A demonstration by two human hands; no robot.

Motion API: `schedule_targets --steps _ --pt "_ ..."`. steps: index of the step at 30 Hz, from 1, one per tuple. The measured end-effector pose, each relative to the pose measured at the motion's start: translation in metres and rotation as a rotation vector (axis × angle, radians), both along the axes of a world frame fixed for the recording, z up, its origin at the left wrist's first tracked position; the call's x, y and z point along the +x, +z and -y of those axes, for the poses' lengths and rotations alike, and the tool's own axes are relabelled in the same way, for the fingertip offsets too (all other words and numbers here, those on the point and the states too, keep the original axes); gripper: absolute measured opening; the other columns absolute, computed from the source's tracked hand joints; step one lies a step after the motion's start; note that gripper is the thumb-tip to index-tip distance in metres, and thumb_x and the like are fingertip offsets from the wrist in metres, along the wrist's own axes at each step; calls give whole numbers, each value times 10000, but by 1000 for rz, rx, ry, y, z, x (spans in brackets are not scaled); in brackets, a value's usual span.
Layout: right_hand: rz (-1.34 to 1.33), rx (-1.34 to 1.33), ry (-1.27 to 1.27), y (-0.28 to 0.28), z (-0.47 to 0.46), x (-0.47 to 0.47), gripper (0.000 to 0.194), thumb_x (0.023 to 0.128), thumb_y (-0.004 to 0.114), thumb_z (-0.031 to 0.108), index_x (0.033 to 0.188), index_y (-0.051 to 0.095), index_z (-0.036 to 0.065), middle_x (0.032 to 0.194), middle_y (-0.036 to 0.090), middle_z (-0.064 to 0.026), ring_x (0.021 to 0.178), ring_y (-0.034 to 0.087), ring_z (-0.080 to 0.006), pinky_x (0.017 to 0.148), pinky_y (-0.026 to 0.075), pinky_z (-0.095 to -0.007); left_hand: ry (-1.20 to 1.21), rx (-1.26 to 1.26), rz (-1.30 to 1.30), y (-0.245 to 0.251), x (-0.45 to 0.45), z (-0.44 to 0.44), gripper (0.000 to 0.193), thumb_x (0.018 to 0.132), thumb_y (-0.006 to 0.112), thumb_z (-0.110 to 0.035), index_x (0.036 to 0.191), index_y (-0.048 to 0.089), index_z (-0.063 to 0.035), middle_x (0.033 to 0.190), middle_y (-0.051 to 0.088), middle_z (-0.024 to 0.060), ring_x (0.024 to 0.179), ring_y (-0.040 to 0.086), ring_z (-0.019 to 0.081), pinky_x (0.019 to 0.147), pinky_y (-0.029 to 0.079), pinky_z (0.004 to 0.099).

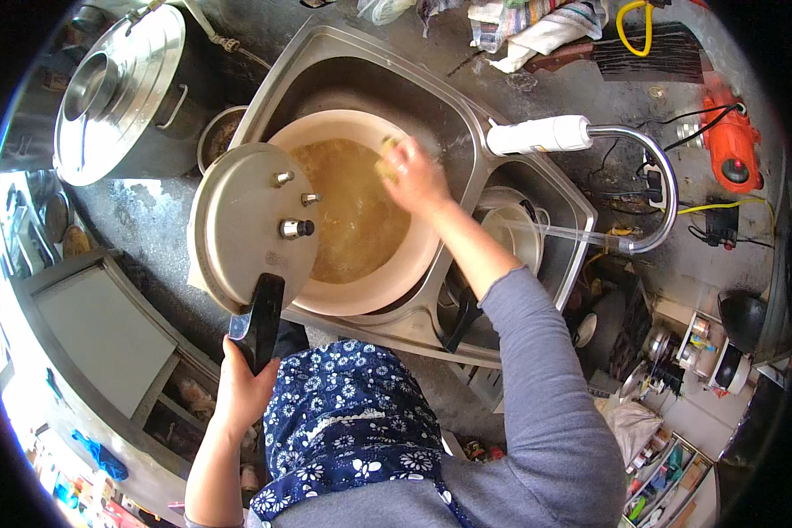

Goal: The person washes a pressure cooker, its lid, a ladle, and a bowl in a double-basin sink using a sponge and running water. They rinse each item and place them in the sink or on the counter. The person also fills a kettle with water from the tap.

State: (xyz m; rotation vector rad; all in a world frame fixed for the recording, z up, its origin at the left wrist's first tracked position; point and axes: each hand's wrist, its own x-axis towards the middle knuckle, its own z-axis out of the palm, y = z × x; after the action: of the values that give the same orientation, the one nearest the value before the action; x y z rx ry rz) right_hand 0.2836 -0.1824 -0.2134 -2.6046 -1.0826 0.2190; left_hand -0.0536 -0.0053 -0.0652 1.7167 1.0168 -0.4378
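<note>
My left hand (241, 389) grips the black handle of a metal pressure cooker lid (244, 224), whose valves face up. The lid overlaps the left rim of a large pale basin (343, 303), which sits in the left bowl of a steel sink and holds cloudy brownish water (356, 218). Over the basin's right side, my right hand (414, 173) holds a yellowish sponge or scrubber (389, 158) in its fingers, apart from the lid.
A white electric faucet (541, 135) arches over the right sink bowl, where water runs into a metal pot (511, 231). A large lidded pot (165, 112) stands at the upper left, cloths (541, 33) at the back. A red device (732, 145) with cables lies at the right.
</note>
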Motion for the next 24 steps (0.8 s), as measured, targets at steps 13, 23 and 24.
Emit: schedule_targets --steps 13,23,24 --pt "-486 -226 -19 -64 -28 -56 272 837 515 151 1092 599 105 1204 477 -253 937 573 -419 854 476 -440 36 48 102 13 0 1 535 776 663 -79 1205 368 46 1042 566 217 957 566 283 862 444 361" --pt "-1206 428 -232 19 -85 -159 260 885 516 183 1023 589 -24 940 609 -223 888 600 -319 791 467 -397 97 146 20 22 -11 -11 639 774 661 -73 1290 313 68 1086 567 197 969 560 256 854 448 345" --pt "-1052 391 -171 22 -87 -172 267 881 525 184 1054 578 -13 991 597 -225 918 593 -326 806 468 -404 87 230 147 20 -11 -12 528 790 641 -48 1231 357 13 939 542 122 795 528 177 669 424 285"
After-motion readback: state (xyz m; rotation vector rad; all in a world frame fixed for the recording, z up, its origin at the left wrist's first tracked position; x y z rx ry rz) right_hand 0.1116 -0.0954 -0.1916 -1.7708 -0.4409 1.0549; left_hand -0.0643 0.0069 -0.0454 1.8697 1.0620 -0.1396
